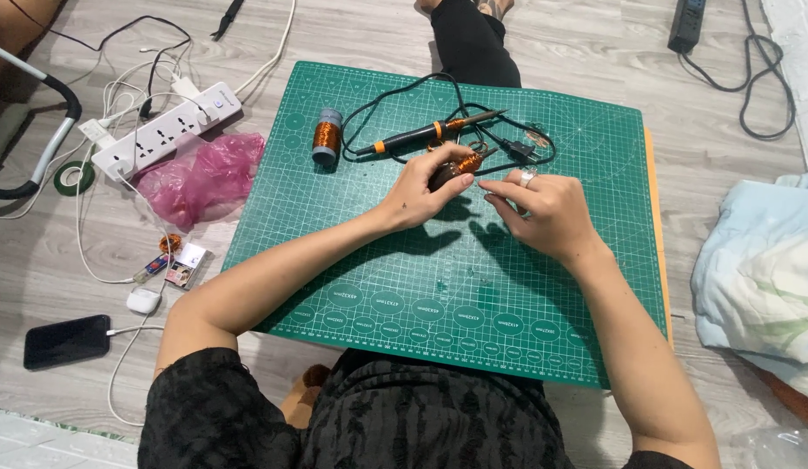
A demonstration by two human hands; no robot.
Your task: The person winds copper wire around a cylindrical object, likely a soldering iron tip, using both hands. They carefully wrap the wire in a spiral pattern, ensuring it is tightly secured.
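In the head view, the left hand [421, 193] grips a small copper-wound motor armature [456, 168] just above the green cutting mat [360, 217]. The right hand [543, 211] is beside it with fingers pinched; what they pinch I cannot tell. A soldering iron [430, 133] and a copper wire spool [327, 136] lie behind on the mat.

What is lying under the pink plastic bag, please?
The pink plastic bag lies on the grey wooden floor, its upper edge against the white power strip. It is crumpled and only slightly see-through, so anything beneath or inside it cannot be seen.
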